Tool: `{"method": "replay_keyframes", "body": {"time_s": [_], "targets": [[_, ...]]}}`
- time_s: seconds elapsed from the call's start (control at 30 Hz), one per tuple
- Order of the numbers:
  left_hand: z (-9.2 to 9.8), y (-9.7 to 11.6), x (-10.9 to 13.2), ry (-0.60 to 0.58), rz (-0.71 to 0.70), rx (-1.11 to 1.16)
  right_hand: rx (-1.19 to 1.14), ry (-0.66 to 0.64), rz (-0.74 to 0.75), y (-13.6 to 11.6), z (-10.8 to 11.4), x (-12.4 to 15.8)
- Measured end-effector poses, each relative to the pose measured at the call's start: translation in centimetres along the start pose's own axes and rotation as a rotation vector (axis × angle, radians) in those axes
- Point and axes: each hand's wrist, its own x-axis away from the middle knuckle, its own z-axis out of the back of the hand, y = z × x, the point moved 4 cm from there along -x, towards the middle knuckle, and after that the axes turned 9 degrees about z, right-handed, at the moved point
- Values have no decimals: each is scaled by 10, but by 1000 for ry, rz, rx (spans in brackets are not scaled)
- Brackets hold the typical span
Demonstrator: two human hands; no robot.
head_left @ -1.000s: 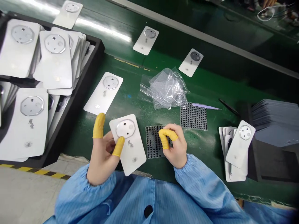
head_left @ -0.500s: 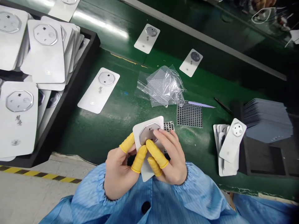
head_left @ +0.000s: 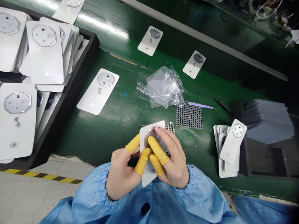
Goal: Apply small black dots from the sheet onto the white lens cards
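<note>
Both hands hold one white phone back cover (head_left: 149,169) above the green bench, close to my chest. My left hand (head_left: 122,174) grips its left edge with yellow finger cots on thumb and index finger. My right hand (head_left: 169,158) wraps the right side, and its cot-covered fingertips press on the cover's silver octagonal camera ring (head_left: 151,137). Under the cover lies a black dotted sheet of small parts (head_left: 169,127), mostly hidden.
A black tray (head_left: 67,102) at left holds several stacked white covers. A loose cover (head_left: 98,91) lies beside it, two more (head_left: 150,40) sit further back. Crumpled clear bags (head_left: 162,87), a second dotted sheet (head_left: 189,115), a cover stack (head_left: 230,149) and grey sheets (head_left: 268,121) lie right.
My right hand left the dotted sheet and joined the left on the cover. The cover moved right, over the sheet, and now tilts closer to me.
</note>
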Motion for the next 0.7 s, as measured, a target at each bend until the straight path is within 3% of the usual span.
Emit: {"method": "replay_keyframes", "body": {"time_s": [0.23, 0.4, 0.57, 0.7], "targets": [[-2, 0, 2, -16, 0, -1, -38, 63, 26, 1, 2, 1], [-1, 3, 1, 12, -12, -84, 58, -34, 9, -2, 2, 1], [3, -4, 1, 64, 8, -181, -45, -173, -2, -1, 1, 1], [-1, -8, 0, 38, 30, -164, -98, -177, -27, 6, 0, 4]]}}
